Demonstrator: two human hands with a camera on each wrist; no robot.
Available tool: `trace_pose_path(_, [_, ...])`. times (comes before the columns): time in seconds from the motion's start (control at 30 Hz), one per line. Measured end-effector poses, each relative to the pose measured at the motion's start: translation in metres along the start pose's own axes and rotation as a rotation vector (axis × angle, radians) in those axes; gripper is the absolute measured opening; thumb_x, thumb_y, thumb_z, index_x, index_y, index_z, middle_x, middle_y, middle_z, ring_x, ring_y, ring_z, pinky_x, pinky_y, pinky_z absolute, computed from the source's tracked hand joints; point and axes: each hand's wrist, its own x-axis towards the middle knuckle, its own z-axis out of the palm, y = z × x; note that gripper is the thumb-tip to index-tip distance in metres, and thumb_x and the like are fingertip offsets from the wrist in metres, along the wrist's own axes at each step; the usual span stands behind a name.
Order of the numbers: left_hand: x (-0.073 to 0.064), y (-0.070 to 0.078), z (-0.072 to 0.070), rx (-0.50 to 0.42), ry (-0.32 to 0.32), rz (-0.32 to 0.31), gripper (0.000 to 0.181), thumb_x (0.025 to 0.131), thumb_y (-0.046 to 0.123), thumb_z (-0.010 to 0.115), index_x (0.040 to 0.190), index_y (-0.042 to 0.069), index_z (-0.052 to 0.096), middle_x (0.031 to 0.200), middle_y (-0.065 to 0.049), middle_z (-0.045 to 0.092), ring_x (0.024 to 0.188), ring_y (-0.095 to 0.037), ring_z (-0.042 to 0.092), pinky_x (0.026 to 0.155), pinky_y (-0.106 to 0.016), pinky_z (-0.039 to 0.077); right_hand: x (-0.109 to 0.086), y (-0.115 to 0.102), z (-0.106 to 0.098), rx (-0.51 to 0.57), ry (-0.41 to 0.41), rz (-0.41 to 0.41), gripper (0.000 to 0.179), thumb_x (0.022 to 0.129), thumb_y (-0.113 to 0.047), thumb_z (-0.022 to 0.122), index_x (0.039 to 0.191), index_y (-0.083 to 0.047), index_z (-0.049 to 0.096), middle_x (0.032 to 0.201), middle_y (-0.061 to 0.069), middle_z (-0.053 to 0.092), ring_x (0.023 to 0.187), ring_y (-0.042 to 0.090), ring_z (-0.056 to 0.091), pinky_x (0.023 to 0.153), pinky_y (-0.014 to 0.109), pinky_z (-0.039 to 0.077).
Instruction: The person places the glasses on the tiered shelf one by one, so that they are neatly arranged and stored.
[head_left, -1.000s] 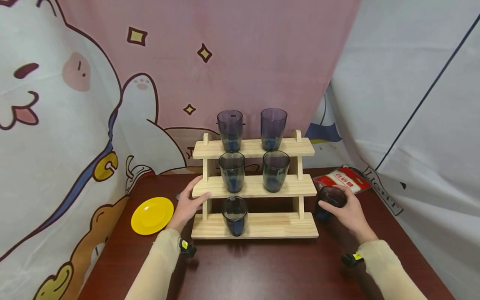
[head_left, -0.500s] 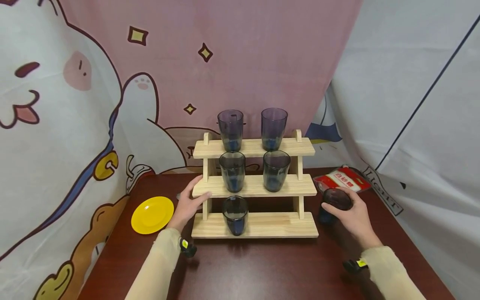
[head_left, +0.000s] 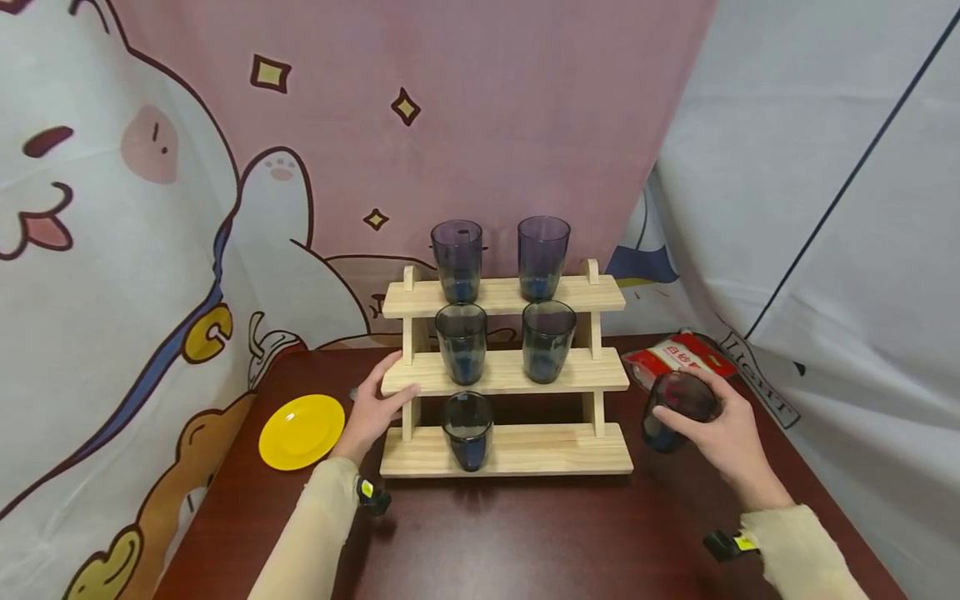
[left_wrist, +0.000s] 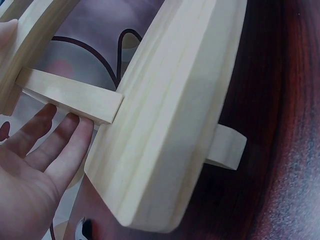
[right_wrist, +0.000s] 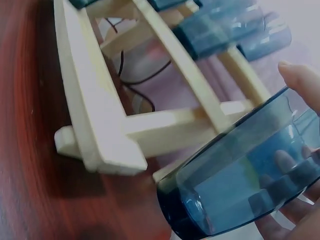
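A three-tier wooden display stand [head_left: 555, 450] stands mid-table and bears several dark-tinted drinking glasses [head_left: 550, 342]. Two are on the top tier, two on the middle, and a single glass [head_left: 469, 433] is at the left of the bottom tier. My left hand [head_left: 372, 412] holds the stand's left end, thumb on the middle shelf; in the left wrist view its fingers [left_wrist: 70, 145] touch an upright [left_wrist: 70, 95]. To the right of the stand, my right hand [head_left: 727, 433] grips another glass [head_left: 663, 421], tilted, which looks blue in the right wrist view.
A yellow plate [head_left: 302, 432] lies on the dark red table [head_left: 480, 542] at the left. Behind the right hand is a red and white plastic packet [head_left: 682, 357]. Printed cloth [head_left: 525, 108] hangs at the back and both sides.
My right hand has moved slightly right and toward me with its glass, which now leans more. The left hand keeps its place on the stand.
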Motion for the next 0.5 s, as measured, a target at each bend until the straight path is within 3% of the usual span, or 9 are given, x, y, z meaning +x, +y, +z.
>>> trace_pose_path(0.5, [0.001,0.0,-0.001,0.012,0.004,-0.008,0.073,0.092,0.036,0.083,0.155,0.047,0.047,0.159,-0.005,0.045,0.116,-0.037,0.067,0.09,-0.054,0.06,-0.008,-0.046,0.03,0.107,-0.176,-0.144,0.072,0.081,-0.006,0.092,0.144,-0.008,0.057,0.128,0.011,0.067,0.105,0.004,0.067,0.086,0.016,0.055])
